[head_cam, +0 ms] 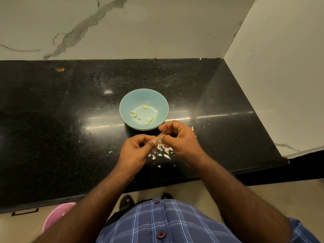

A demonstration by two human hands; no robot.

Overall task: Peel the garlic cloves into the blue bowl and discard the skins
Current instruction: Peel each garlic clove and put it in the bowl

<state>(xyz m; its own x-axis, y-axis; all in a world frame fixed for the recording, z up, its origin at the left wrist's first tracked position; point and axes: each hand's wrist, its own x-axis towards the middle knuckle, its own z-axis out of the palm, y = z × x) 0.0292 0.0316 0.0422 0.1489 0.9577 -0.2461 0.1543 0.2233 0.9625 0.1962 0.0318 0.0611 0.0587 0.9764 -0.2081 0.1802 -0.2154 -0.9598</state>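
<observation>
The peeling looks to be well under way but not finished. Several peeled garlic cloves, about half a dozen pale yellow pieces, already lie scattered on the floor of the blue bowl, which sits on the black table just beyond the person's hands. Nothing else seems to be in the bowl; I see no skins among them. Both hands are busy over the near part of the table, fingertips meeting: the left hand has its fingers curled and pinches a small clove between thumb and forefinger, and the right hand, also curled, pinches at the same clove from the other side, most likely stripping its skin. The clove is so small and so covered by fingers that I cannot say how much skin it has left. Under and between the hands lies a little heap of white skins, with stray flakes spread around on the table, so the discarding has not been done as far as I can see. A pink bin stands on the floor below the table edge at the person's left; what is inside it is hidden by the arm. I see no unpeeled cloves waiting anywhere on the table, so this one may be among the last, though I cannot be sure.
</observation>
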